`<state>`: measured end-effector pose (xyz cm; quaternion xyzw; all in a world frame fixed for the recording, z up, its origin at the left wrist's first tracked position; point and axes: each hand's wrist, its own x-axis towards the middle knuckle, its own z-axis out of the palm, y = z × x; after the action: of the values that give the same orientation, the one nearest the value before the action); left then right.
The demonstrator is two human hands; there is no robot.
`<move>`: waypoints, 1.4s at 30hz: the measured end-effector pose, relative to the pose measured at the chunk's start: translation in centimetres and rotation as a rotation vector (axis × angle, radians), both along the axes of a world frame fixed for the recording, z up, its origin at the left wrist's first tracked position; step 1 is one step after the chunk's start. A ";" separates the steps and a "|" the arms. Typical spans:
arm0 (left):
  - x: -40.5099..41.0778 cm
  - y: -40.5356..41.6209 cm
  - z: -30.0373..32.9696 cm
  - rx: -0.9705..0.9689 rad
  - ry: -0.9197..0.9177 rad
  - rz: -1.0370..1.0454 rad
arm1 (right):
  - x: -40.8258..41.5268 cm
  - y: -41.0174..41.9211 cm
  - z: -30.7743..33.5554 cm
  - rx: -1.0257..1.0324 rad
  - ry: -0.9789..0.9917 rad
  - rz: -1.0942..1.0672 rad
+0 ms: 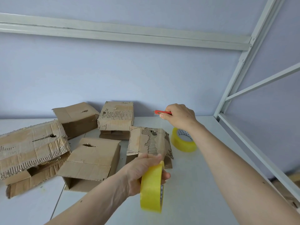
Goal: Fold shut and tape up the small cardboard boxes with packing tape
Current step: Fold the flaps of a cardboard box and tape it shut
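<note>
Yellow tape roll [151,187] gripped left hand [142,171], right hand [179,117] raised pinching red cutter [162,112]

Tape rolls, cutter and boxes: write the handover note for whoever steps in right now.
Left hand grips a yellow tape roll held on edge above the table.
Right hand holds a red cutter near the wall.
A second tape roll lies on the table under the right forearm.
Five worn cardboard boxes sit in a cluster at left; several show loose or open flaps, and no fresh tape is visible.
Left: fold and tape the boxes.
</note>
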<state>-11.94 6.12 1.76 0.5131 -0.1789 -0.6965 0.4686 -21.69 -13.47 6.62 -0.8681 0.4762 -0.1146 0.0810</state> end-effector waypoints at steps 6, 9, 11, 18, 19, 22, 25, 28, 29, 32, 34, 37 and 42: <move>0.3 -0.2 -0.4 0.036 0.031 -0.040 | 0.4 -0.3 -0.6 0.011 0.021 -0.004; 0.3 -0.2 -0.3 0.034 0.010 -0.072 | 0.5 -0.5 -0.8 0.017 0.024 -0.006; 0.6 -0.2 0.1 0.005 -0.050 -0.104 | 0.4 -0.7 -0.9 0.041 0.022 -0.010; 2.4 -0.4 3.7 -0.067 -0.268 -0.028 | 0.4 -2.0 -2.6 0.379 -0.227 -0.092; 2.4 -0.5 3.8 -0.060 -0.261 -0.008 | 0.6 -2.0 -2.8 0.399 -0.226 -0.103; 2.4 -0.5 3.2 -0.037 -0.246 -0.054 | 1.4 -1.7 -3.2 0.466 -0.231 -0.128; 2.1 -0.2 2.2 -0.027 -0.187 -0.062 | 2.2 -1.4 -3.5 0.528 -0.210 -0.128; 1.7 -0.1 2.2 -0.041 -0.126 -0.082 | 2.8 -1.6 -3.6 0.516 -0.183 -0.105; 1.5 -0.1 2.2 -0.041 -0.104 -0.094 | 3.0 -1.6 -3.4 0.525 -0.180 -0.088; 0.8 -0.3 2.0 -0.028 -0.049 -0.144 | 3.3 -1.5 -2.6 0.588 -0.195 0.003; 0.5 -0.4 1.7 -0.026 -0.055 -0.163 | 3.1 -1.3 -2.1 0.566 -0.197 0.045; 0.7 -0.5 1.2 -0.054 -0.065 -0.113 | 2.8 -2.0 -2.4 0.480 -0.176 0.017; 0.6 -1.0 0.6 -0.028 -0.065 -0.120 | 3.2 -2.0 -4.0 0.479 -0.127 -0.004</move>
<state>-11.33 5.11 2.32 0.5172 -0.2342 -0.7039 0.4268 -18.54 -15.44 2.57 -0.8142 0.4855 -0.0530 0.3139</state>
